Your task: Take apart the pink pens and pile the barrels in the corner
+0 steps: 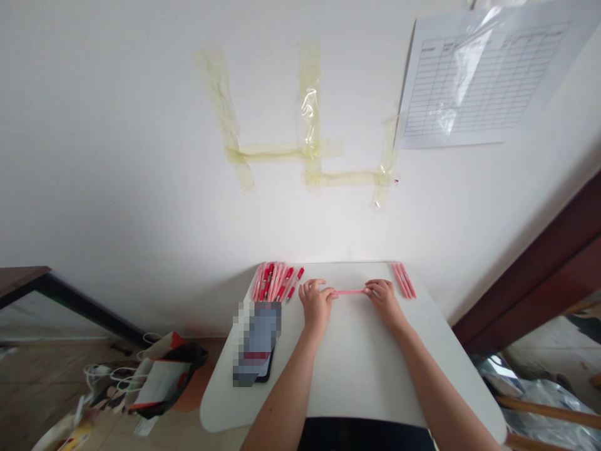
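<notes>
Left hand (317,305) and right hand (385,302) both low over the white table (357,382), near its far edge; each is closed to a loose pinch, fingers curled, on one end of a slim pink pen barrel (350,291); the barrel lies level between them, crosswise to the person, hands well apart at its two ends; whether it touches the tabletop, cannot tell.

Far left corner of the table: a heap of pink-and-red pens (277,282), lying roughly parallel, tips toward the wall, just beyond the left hand; far right corner: three pink pen barrels (402,280) side by side, near the right hand, not touching it. Left edge: a smartphone (257,344) lying flat, its face pixelated and unreadable, beside the left forearm.

Wall behind the table's far edge: strips of yellowed clear tape (310,125), and a gridded paper chart (483,81) under plastic, upper right. Floor, left of the table: a bag (164,382) with white cables (113,376) tangled beside it. Lower right, beyond the table: crumpled silver foil sheeting (530,388).
</notes>
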The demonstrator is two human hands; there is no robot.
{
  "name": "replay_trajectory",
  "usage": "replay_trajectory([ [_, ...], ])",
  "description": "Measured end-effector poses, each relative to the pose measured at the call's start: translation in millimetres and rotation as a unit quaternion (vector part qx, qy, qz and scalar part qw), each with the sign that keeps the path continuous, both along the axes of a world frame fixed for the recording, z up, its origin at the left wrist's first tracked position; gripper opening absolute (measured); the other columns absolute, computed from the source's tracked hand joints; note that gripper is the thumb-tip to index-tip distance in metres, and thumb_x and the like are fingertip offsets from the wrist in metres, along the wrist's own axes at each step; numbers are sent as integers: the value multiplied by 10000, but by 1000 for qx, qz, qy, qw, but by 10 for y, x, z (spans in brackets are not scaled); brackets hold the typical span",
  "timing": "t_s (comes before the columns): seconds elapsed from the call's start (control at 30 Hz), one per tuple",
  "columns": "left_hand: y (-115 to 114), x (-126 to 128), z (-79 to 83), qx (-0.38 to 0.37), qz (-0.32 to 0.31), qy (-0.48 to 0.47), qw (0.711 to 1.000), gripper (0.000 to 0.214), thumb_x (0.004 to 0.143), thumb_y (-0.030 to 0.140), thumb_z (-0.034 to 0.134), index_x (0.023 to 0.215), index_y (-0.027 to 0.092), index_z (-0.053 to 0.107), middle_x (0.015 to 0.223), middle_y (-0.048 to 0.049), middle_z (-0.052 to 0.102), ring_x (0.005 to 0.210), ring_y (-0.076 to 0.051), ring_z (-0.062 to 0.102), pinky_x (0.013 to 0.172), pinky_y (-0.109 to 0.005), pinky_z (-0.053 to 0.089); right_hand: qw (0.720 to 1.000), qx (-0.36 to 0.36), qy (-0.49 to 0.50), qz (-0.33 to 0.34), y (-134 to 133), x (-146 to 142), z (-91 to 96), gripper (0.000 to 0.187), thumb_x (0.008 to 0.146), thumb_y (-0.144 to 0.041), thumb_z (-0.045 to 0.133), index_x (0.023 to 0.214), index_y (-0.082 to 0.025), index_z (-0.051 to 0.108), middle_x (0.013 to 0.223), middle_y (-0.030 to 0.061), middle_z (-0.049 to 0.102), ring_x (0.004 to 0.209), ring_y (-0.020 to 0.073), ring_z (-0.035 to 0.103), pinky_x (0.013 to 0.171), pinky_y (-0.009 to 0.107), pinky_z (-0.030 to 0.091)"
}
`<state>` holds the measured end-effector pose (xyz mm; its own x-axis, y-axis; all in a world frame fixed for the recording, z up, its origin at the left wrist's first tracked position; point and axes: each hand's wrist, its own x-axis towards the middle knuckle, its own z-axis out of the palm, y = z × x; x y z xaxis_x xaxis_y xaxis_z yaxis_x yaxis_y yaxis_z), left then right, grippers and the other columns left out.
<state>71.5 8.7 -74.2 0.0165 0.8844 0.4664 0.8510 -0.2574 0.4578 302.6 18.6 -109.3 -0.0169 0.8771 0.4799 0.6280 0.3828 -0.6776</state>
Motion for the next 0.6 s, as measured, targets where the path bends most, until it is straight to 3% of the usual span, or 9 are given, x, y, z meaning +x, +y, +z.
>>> replay_trajectory([
  [0.33,20,6,-57,8,-31,-22,999,179,827,142,697,816,307,763,1068,-17,726,1248,-274,472,1155,-603,263,995,84,-28,-37,-51,-60,63,321,959,-484,543,850,-255,739,1148,118,653,1153,314,465,1000,546,442],
  [0.6,16,6,-55,-3,-32,-23,999,198,839,129,653,827,293,763,1102,-11,743,1303,-301,455,1169,-661,235,988,138,-38,-52,-75,-109,109,285,963,-453,556,851,-259,733,1212,114,651,1231,329,438,1011,589,449],
])
